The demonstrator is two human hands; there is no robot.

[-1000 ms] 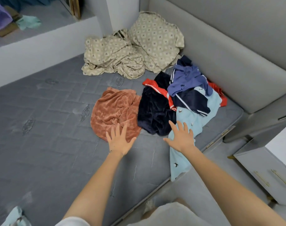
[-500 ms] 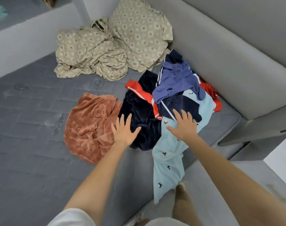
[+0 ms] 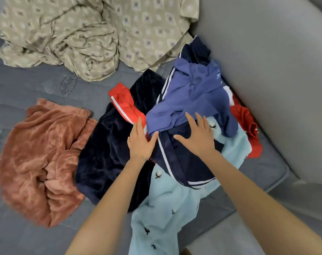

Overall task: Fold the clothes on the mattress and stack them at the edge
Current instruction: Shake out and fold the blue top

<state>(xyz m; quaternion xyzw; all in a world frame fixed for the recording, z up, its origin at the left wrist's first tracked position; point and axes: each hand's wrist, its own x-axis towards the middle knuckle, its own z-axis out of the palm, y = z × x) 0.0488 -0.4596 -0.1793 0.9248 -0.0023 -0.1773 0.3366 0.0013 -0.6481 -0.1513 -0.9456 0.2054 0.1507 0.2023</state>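
A heap of clothes lies on the grey mattress (image 3: 33, 89) near its right edge. On top sits a blue-violet garment (image 3: 191, 92). Under it are a navy piece with white stripes (image 3: 182, 162), a dark velvet piece (image 3: 108, 148), a red piece with a white stripe (image 3: 123, 102) and a light blue garment with small dark prints (image 3: 162, 214) that hangs over the edge. A rust-orange garment (image 3: 39, 159) lies apart to the left. My left hand (image 3: 140, 141) is over the heap with its fingers straight and spread. My right hand (image 3: 198, 136) is spread over the navy striped piece.
A crumpled beige patterned sheet (image 3: 79, 32) fills the far part of the mattress. A grey padded headboard (image 3: 277, 67) rises on the right, right behind the heap. The mattress edge runs diagonally at the lower right.
Both hands have moved forward from the near side of the heap onto its top. The camera has come closer and now looks more steeply down.
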